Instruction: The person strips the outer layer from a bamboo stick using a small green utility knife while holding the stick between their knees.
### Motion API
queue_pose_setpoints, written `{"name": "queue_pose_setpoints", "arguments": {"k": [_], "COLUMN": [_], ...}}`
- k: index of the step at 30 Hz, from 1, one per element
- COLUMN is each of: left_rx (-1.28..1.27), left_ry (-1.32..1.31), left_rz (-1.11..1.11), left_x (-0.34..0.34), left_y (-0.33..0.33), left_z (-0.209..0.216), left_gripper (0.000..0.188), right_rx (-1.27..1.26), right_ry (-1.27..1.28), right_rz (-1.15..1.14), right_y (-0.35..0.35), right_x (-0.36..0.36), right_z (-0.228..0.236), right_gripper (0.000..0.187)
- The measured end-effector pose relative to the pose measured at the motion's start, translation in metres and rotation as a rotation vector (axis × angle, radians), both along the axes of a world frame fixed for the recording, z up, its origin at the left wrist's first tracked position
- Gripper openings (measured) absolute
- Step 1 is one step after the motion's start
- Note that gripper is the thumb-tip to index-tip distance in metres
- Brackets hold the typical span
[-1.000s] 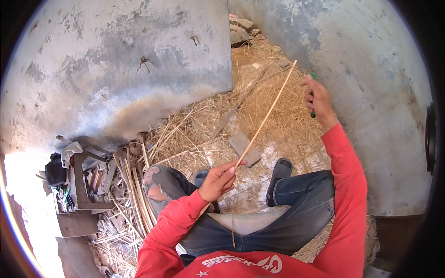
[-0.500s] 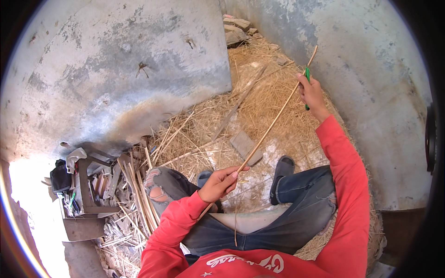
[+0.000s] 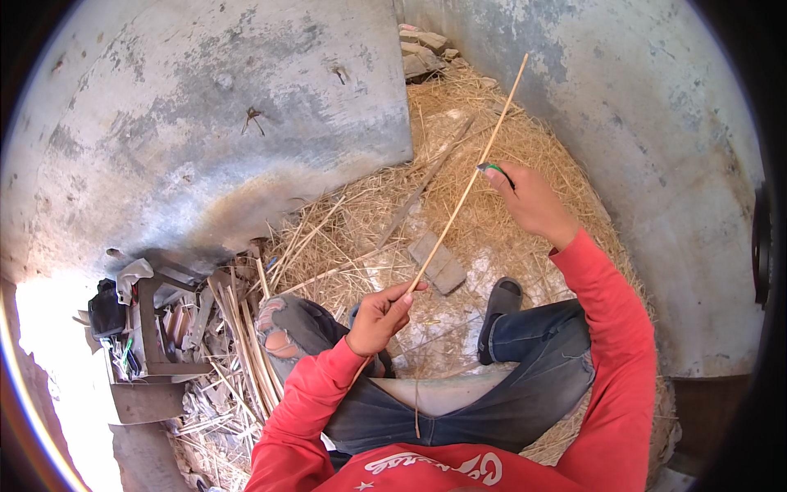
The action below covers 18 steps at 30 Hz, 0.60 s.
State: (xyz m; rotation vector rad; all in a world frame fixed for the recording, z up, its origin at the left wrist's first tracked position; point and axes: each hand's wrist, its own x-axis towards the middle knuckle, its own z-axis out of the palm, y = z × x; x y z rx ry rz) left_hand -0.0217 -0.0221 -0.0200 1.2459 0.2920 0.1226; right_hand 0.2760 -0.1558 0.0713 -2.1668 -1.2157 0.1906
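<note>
No packages, labels, signs or screens can be made out anywhere around the person. The heap of odds and ends well to the left of the left hand [image 3: 379, 316] is too small and jumbled to tell whether any wrapping lies in it.

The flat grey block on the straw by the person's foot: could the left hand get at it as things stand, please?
Probably not freely: the left hand is closed on the thin cane strip, though the grey block lies uncovered just ahead on the straw.
</note>
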Motion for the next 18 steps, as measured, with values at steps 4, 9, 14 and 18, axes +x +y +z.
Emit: {"name": "queue_pose_setpoints", "arguments": {"k": [4, 9, 14, 18], "left_rx": [-0.002, -0.088, -0.157, -0.198], "left_ry": [0.038, 0.021, -0.041, -0.055], "left_rz": [0.011, 0.029, 0.028, 0.025], "left_x": [0.001, -0.001, -0.001, -0.002], "left_y": [-0.002, 0.005, 0.009, 0.012], "left_z": [0.004, 0.002, -0.002, -0.002], "left_gripper": [0.037, 0.037, 0.037, 0.037], "right_rx": [-0.044, -0.021, 0.021, 0.012], "right_ry": [-0.097, -0.077, -0.025, -0.036], "right_rz": [-0.095, 0.047, -0.002, 0.026], "right_y": [0.002, 0.011, 0.020, 0.018], "right_x": [0.003, -0.050, -0.040, -0.052], "right_z": [0.000, -0.026, -0.009, -0.009], "right_gripper": [0.044, 0.047, 0.047, 0.047]}}
